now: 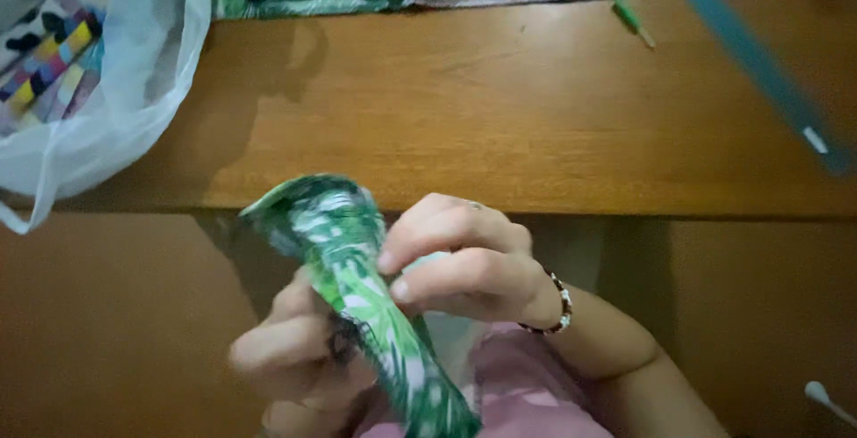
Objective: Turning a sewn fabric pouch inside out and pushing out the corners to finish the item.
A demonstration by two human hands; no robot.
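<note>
Low in the middle of the frame, below the edge of the brown wooden table [500,125], both hands grip a narrow rolled strip of green leaf-print fabric [357,286]. The right hand [464,259], with a beaded bracelet [561,306] at its wrist, pinches the strip between thumb and curled fingers; the left hand [299,353] is closed around it from beneath. The work looks best done with short, even pinches and the strip kept taut between the hands.

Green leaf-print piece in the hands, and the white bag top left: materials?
Green leaf-print piece: looks like thin woven cloth, matte, creasing softly, frayed dark edge. White bag: likely thin plastic film, translucent, slightly glossy, coloured contents showing through.
</note>
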